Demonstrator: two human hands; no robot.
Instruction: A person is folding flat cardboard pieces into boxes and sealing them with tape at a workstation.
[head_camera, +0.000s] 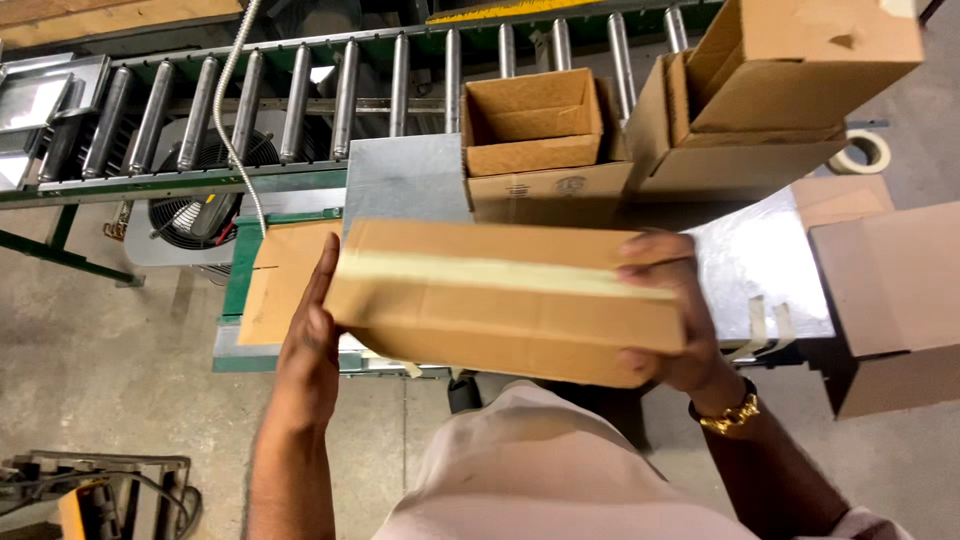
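Head view: both hands are clamped on a taped box (500, 300), held near, above the metal table (760, 265). The left hand (310, 345) presses flat on its left end; the right hand (670, 320) wraps its right end, gold watch (730, 415) on the wrist. Far behind, an open box (535, 125) sits against the roller conveyor (300, 100).

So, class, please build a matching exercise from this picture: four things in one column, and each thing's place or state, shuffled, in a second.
Things:
1. taped box
2. open box
3. tape roll
4. fan

Places or states:
A. under the rollers
B. at the right edge
C. held between both hands
D. empty, on the conveyor

Pairs: 1-C, 2-D, 3-B, 4-A
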